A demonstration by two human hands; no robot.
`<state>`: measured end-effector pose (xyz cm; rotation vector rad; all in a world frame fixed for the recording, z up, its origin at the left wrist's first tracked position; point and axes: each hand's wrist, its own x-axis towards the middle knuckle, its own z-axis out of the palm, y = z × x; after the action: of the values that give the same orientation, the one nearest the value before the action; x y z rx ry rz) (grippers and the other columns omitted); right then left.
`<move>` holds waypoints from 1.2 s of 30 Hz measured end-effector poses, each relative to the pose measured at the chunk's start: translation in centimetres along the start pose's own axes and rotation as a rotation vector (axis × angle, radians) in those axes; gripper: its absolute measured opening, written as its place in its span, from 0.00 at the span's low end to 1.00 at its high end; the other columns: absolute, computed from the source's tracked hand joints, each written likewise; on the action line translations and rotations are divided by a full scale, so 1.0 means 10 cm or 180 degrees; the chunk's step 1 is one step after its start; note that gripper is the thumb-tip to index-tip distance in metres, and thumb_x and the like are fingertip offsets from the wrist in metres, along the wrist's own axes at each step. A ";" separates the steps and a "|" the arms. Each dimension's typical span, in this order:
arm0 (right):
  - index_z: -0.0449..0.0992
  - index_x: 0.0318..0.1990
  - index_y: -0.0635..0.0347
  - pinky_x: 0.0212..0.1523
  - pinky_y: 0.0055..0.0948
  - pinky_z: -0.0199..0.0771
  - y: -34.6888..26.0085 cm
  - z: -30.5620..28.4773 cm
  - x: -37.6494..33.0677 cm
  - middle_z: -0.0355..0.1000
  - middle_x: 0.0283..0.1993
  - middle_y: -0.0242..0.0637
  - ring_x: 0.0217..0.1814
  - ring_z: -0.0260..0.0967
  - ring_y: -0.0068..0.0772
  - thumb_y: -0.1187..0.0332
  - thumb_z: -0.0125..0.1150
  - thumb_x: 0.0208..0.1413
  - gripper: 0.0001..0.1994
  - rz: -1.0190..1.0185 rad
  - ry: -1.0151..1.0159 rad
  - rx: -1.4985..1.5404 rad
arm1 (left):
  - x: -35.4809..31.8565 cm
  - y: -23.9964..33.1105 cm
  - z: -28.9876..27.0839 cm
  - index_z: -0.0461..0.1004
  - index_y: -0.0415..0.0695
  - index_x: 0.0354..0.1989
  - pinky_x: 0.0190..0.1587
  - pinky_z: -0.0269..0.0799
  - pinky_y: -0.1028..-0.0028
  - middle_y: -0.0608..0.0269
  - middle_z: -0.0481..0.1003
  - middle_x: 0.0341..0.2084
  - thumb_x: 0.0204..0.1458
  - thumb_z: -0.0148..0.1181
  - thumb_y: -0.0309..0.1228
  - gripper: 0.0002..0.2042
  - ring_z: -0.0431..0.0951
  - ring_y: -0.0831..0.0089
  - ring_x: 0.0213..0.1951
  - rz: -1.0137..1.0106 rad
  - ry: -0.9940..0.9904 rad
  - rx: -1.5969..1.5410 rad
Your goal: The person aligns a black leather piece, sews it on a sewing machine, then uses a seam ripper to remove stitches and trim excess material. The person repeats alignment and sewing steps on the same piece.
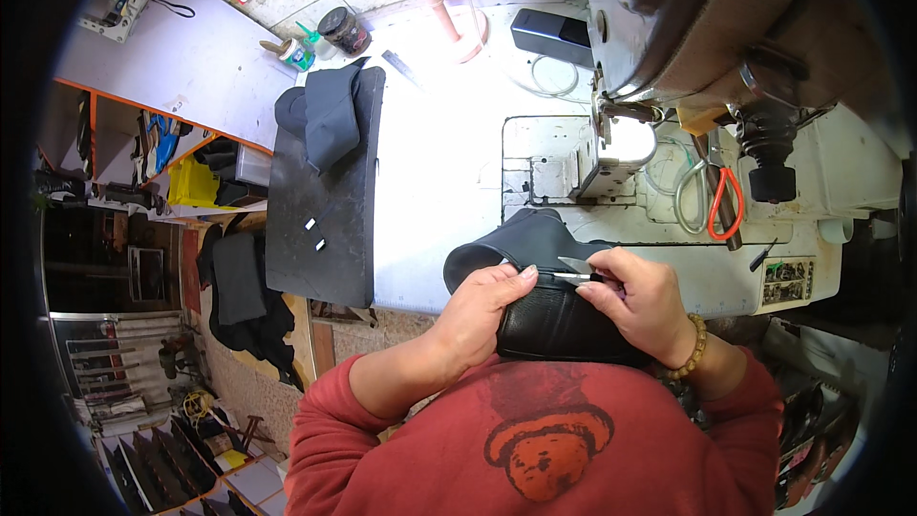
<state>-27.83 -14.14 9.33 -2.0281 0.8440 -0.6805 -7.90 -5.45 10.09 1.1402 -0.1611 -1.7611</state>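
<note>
A black leather piece [554, 325], soft and curved with an open rolled part on its far side, lies at the front edge of the white table against my body. My left hand [482, 311] pinches its seam edge between thumb and fingers. My right hand [638, 294], with a beaded bracelet at the wrist, is closed around small thread snips [575, 265]. Their two pointed blades stand apart and point left toward my left thumb, at the seam. The handles are mostly hidden in my fingers. I cannot tell whether the blades touch a thread.
A sewing machine [688, 19] stands at the right, with red-handled scissors [726, 201] beside it. On the left, a black board [320, 220] bears dark cut pieces [331, 119] and two small white bits. Farther back are a pink lamp stand [463, 38], jars [344, 31] and a black box [552, 35].
</note>
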 end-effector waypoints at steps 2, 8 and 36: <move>0.76 0.36 0.59 0.23 0.30 0.68 0.03 0.02 0.00 0.74 0.28 0.37 0.23 0.71 0.36 0.63 0.69 0.50 0.12 0.0043 0.0021 0.0190 | 0.02 -0.01 -0.03 0.73 0.38 0.32 0.37 0.73 0.79 0.62 0.78 0.30 0.63 0.53 0.30 0.10 0.77 0.78 0.31 0.0036 -0.0077 0.0038; 0.76 0.36 0.57 0.23 0.32 0.68 0.00 -0.07 0.02 0.74 0.28 0.35 0.24 0.72 0.37 0.63 0.70 0.49 0.11 -0.0236 -0.0050 -0.0531 | 0.01 -0.01 -0.01 0.73 0.38 0.34 0.38 0.73 0.78 0.61 0.78 0.30 0.63 0.53 0.32 0.10 0.78 0.78 0.32 -0.0013 0.0042 -0.0061; 0.76 0.34 0.57 0.23 0.32 0.67 0.10 0.02 0.04 0.71 0.25 0.35 0.23 0.71 0.37 0.65 0.71 0.46 0.11 -0.0408 -0.0180 -0.0411 | 0.00 0.00 -0.04 0.73 0.37 0.31 0.37 0.73 0.78 0.62 0.77 0.29 0.63 0.53 0.28 0.10 0.76 0.77 0.30 -0.0038 -0.0136 -0.0075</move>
<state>-27.75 -14.82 8.45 -2.2222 0.7466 -0.6500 -7.61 -5.29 9.85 1.0893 -0.1593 -1.7944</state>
